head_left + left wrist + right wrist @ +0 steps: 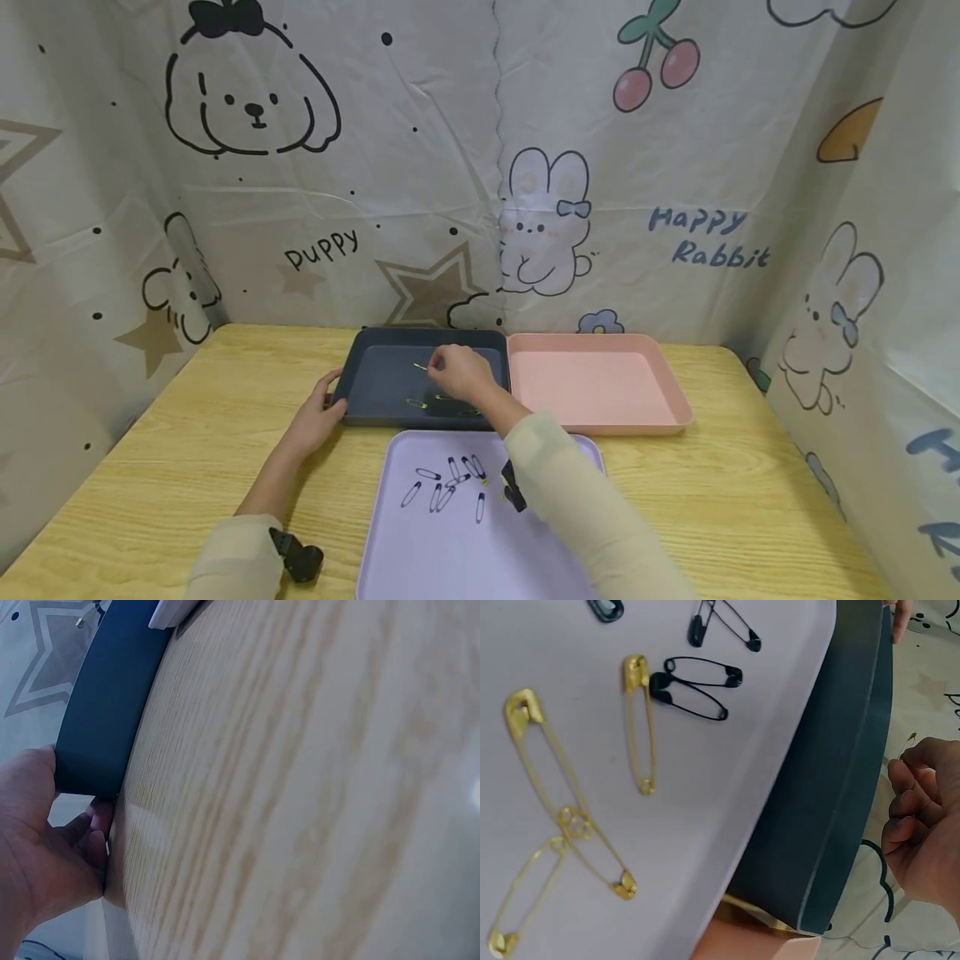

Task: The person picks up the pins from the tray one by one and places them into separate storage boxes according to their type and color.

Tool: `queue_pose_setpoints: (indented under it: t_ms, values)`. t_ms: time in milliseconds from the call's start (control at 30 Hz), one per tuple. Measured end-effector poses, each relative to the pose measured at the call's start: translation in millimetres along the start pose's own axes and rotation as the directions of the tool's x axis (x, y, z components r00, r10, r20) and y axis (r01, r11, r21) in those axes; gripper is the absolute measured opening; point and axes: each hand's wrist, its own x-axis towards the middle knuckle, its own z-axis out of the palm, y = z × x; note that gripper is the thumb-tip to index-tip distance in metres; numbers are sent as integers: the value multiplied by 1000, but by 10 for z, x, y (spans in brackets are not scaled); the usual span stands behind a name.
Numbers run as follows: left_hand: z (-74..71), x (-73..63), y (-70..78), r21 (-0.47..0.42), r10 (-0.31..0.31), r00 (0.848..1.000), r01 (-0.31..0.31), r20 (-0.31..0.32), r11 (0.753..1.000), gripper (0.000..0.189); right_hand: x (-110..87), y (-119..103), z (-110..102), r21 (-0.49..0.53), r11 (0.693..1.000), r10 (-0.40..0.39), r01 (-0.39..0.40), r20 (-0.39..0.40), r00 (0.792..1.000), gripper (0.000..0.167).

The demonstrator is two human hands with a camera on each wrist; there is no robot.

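Observation:
My right hand (463, 375) pinches a gold safety pin (908, 742) between thumb and fingertips, above the dark blue-grey tray (378, 375). Several gold safety pins (417, 404) lie inside that tray, partly hidden under the right wrist. At the tray's left side, my left hand (313, 423) grips the front corner, its thumb on the wall (97, 739) and its other fingers curled by the lower edge. On the lavender tray (472, 562) nearer to me lie several black safety pins (480, 507). More gold pins (639, 727) on it show in the right wrist view, mostly covered by my sleeve in the head view.
A pink tray (592, 379) stands against the right side of the dark one. All three trays sit on a wood-grain table (750, 500). Behind hangs a printed curtain (420, 167), with more of it along both sides. Black wrist cameras (298, 558) are strapped to both sleeves.

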Motion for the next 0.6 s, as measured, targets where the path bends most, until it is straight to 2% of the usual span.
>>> queue_pose_setpoints:
  t_ms: [167,400,600]
  values:
    - [-4,8,-13,-7,1,1000,-1,0,1000,59,11,21,56,14,1000,12,-12,2,1000,15]
    - [3,-2,-33,-19,58,998,-58,-24,998,59,-7,22,91,34,999,27,-27,13,1000,16]
    - [0,7,-29,-23,11,1000,-11,-5,1000,59,-3,23,154,33,999,30,-31,17,999,15]
